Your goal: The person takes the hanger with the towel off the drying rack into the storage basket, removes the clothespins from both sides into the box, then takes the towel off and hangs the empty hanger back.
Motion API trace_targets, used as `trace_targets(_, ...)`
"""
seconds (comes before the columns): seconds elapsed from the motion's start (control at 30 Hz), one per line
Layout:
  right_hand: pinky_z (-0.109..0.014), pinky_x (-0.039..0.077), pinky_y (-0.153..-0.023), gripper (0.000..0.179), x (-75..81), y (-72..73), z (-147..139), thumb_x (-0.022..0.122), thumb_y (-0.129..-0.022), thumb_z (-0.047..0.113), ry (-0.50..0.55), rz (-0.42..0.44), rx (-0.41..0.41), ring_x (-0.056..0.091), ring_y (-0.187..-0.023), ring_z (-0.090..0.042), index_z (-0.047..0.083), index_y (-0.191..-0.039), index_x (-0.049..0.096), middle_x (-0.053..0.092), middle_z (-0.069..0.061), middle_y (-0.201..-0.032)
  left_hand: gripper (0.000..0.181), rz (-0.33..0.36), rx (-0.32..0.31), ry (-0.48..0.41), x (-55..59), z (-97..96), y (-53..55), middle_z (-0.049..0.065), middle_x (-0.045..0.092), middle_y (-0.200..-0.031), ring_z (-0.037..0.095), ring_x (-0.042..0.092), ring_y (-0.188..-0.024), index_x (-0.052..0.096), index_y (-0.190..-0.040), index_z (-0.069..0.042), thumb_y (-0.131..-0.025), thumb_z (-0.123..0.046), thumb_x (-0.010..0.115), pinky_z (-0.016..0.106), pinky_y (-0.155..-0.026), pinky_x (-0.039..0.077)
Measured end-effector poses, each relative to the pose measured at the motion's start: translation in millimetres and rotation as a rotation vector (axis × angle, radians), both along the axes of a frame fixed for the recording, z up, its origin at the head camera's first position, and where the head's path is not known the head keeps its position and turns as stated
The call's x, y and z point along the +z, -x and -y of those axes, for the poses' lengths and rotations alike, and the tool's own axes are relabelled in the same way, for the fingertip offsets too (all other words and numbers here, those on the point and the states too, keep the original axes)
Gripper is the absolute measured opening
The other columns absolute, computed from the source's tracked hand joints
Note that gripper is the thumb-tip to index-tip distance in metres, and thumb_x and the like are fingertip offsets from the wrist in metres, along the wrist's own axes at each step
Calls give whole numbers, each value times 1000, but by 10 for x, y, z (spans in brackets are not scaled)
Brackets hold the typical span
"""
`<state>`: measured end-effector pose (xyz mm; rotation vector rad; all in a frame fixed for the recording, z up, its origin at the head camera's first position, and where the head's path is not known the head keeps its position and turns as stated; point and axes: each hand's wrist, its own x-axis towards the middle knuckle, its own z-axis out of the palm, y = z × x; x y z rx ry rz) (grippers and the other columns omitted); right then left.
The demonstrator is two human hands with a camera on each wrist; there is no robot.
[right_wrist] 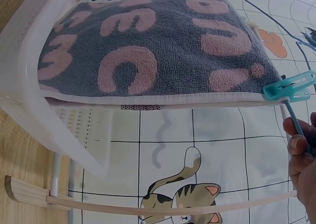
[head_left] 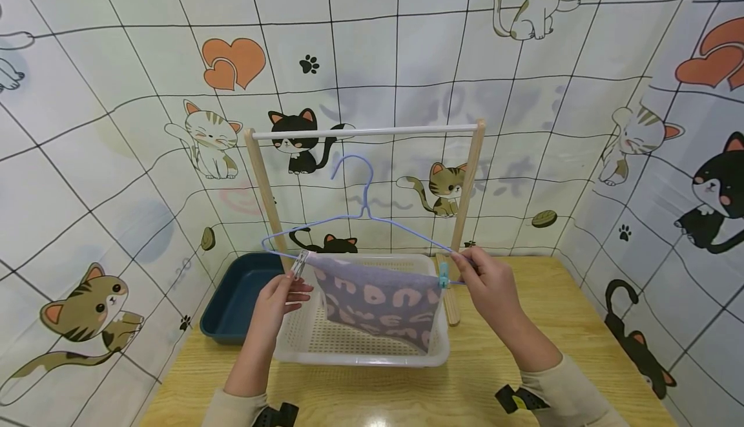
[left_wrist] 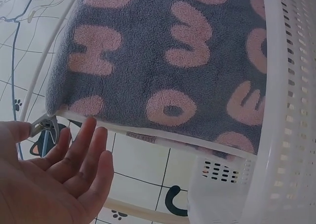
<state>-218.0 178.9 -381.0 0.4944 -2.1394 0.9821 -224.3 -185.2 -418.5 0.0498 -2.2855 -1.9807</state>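
Terry towel [head_left: 378, 294], clipped to the blue wire hanger [head_left: 365, 201] over the white basket [head_left: 360, 359], looks light, soft and floppy, best held by its top corners. The left hand [head_left: 281, 298] pinches the grey clothespin [head_left: 299, 263] at one corner; the right hand [head_left: 485, 278] pinches the hanger's probably springy end beside the teal clothespin [head_left: 444, 275].

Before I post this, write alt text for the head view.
A person's left hand pinches a silver clip at one corner of a lettered gray towel, while the right hand grips the blue hanger it hangs from, over a white basket before a rack.
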Motion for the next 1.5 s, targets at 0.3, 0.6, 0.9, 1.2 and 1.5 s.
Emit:
trace_targets(0.3, -21, 40, -44, 14, -22, 15, -13, 64, -93, 4, 0, 4, 3, 57, -51, -11, 11, -82, 62, 56, 9, -59, 43, 14, -21, -45, 1, 21, -4, 15, 69, -108, 19, 68, -89, 56, -119, 6, -105, -33, 45, 30, -78, 52)
trace_targets(0.6, -25, 40, -43, 14, -37, 31, -25, 62, -96, 10, 8, 44, -20, 53, -51, -6, 13, -82, 60, 52, 11, -58, 36, 24, -31, -95, 29, 38, -10, 15, 67, -106, 15, 66, -85, 54, -118, 8, -105, -25, 46, 28, -78, 53)
trace_targets(0.9, -26, 43, -47, 15, -36, 29, -32, 61, -98, 15, 9, 81, -31, 54, -52, -6, 13, -83, 61, 51, 11, -58, 28, -11, -8, -62, 51, 70, -28, 13, 67, -100, 17, 67, -85, 58, -111, 5, -104, -21, 48, 29, -77, 52)
trace_targets(1.2, -26, 44, -47, 15, -39, 35, -34, 62, -97, 12, 4, 63, -22, 54, -52, -5, 13, -82, 60, 51, 10, -57, 27, 0, 25, -39, 51, 92, -10, 14, 69, -97, 14, 66, -79, 59, -109, 7, -104, -17, 49, 26, -71, 51)
trace_targets(1.5, -24, 42, -45, 15, -29, 31, -26, 62, -96, 10, 4, 53, -26, 55, -51, -9, 12, -81, 61, 52, 11, -58, 28, 10, 34, -14, 74, 91, -28, 10, 70, -89, 13, 65, -76, 59, -106, 10, -104, -16, 49, 25, -70, 51)
